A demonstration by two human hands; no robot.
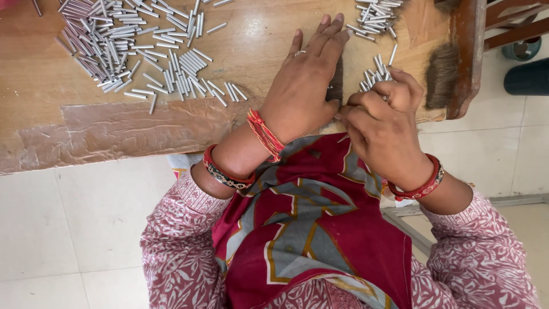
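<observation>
Right now the right hand (384,123) is curled into a loose fist at the near edge of the worn wooden table (51,86), fingers closed around a small bundle of short silver metal rods (377,71) whose ends stick up above the knuckles. Thumb and forefinger pinch together at the left side of the fist, just where they meet the left hand (306,86). Left hand lies flat, palm down on the tabletop, fingers together and stretched away from the body, gripping nothing; a ring sits on one finger. Its thumb side touches the right hand's fingertips; whether a rod passes between them cannot be told.

Wrists: red thread (264,134) tied on the left, then a dark patterned bangle with red edge (226,171); a red bangle (423,182) on the right. Sleeves are pink with a white leaf print; a maroon and grey cloth (320,229) covers the lap below the hands.

Further out, a small heap of the same rods (374,14) lies beyond the left fingertips. A much larger scatter of rods (131,48) spreads across the table's far left, some lined up in rows, well apart from both hands. Brown tape (126,129) patches the table's near edge. White floor tiles (68,229) below
</observation>
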